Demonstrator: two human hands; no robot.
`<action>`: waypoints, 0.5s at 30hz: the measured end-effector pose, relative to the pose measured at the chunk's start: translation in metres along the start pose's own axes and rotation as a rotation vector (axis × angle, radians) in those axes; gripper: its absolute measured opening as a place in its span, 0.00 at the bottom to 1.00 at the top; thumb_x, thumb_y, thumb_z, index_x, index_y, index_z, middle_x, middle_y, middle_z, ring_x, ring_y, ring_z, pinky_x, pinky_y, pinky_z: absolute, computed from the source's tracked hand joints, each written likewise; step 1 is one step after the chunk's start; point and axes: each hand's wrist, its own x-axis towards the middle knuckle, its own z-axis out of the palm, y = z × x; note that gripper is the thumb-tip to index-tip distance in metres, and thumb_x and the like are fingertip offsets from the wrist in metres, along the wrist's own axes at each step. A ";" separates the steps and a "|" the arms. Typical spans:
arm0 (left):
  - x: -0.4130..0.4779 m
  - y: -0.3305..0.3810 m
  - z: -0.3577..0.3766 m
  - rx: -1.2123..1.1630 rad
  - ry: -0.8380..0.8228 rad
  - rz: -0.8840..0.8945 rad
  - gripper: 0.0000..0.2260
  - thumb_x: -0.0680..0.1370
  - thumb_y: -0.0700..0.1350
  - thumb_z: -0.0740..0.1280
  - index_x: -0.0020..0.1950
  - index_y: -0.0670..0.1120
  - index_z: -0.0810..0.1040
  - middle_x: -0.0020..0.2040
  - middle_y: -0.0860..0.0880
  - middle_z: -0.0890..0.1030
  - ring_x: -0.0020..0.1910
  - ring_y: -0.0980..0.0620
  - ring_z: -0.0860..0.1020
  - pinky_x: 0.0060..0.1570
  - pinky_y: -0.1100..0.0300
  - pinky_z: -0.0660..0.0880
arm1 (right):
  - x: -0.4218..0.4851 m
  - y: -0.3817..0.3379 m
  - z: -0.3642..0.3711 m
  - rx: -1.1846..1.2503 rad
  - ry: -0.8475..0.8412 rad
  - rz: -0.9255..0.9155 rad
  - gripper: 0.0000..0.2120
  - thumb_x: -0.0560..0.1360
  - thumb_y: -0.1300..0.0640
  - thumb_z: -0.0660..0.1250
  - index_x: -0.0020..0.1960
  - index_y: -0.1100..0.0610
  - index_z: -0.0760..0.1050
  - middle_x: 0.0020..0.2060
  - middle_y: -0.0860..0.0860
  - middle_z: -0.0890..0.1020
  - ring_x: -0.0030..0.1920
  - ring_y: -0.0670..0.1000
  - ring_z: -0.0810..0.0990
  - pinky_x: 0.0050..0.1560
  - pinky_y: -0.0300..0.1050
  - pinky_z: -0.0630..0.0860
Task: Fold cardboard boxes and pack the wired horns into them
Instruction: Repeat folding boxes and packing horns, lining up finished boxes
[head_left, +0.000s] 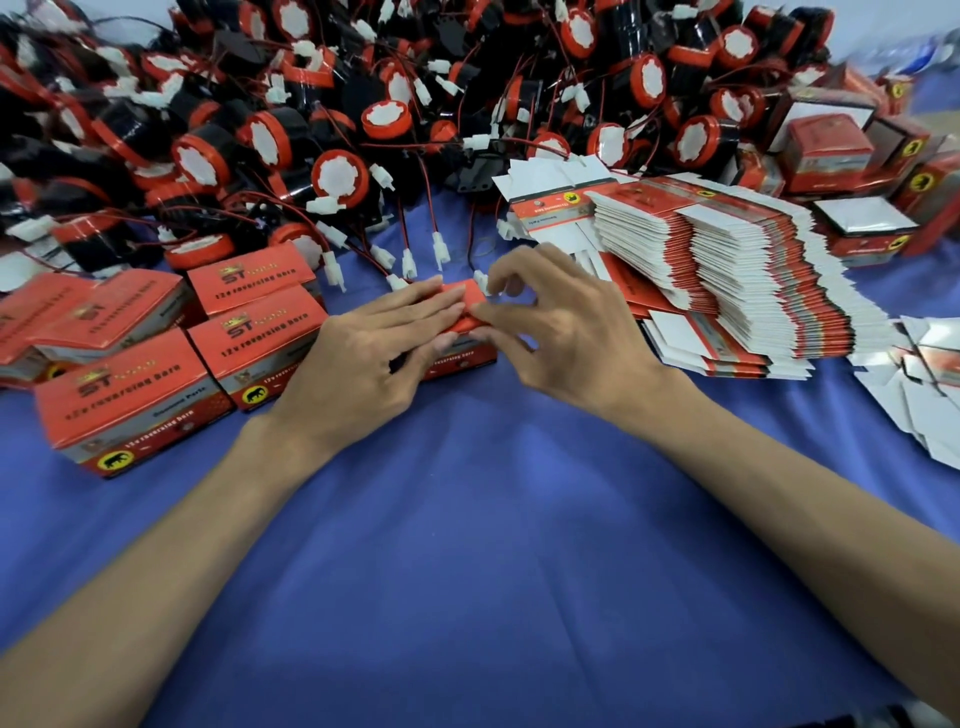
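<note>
Box (466, 296) under left hand (363, 353), right hand (561, 332) pinching

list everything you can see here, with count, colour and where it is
horns: many, black and red with white faces, wired, piled across the back
closed boxes: several, red, left
more boxes: several, red, back right, some open
flat boxes: one big stack, red and white, right
loose flats: a few, white, right edge
box: one, red, centre, between the hands
cloth: one, blue, under everything
left hand: straight fingers lie on the box
right hand: curled fingers pinch the box's right end
</note>
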 end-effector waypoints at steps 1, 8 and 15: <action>0.000 0.000 0.000 0.007 0.002 -0.001 0.14 0.79 0.40 0.66 0.62 0.36 0.78 0.63 0.49 0.75 0.66 0.47 0.74 0.66 0.51 0.72 | 0.001 0.001 0.001 0.005 0.015 -0.014 0.08 0.74 0.58 0.71 0.38 0.59 0.83 0.39 0.54 0.81 0.37 0.54 0.78 0.28 0.48 0.74; -0.001 0.000 -0.002 0.059 -0.013 0.002 0.16 0.80 0.48 0.63 0.64 0.41 0.79 0.65 0.53 0.73 0.67 0.50 0.73 0.66 0.52 0.72 | -0.004 -0.002 0.008 0.060 -0.006 -0.002 0.08 0.72 0.61 0.73 0.35 0.62 0.81 0.32 0.55 0.79 0.31 0.56 0.77 0.24 0.48 0.74; 0.001 0.003 0.000 0.212 0.034 0.071 0.14 0.80 0.47 0.66 0.62 0.43 0.81 0.63 0.47 0.80 0.61 0.45 0.79 0.57 0.47 0.76 | 0.004 0.000 -0.004 0.055 -0.071 0.062 0.11 0.76 0.55 0.69 0.38 0.60 0.82 0.35 0.54 0.80 0.32 0.56 0.79 0.28 0.49 0.75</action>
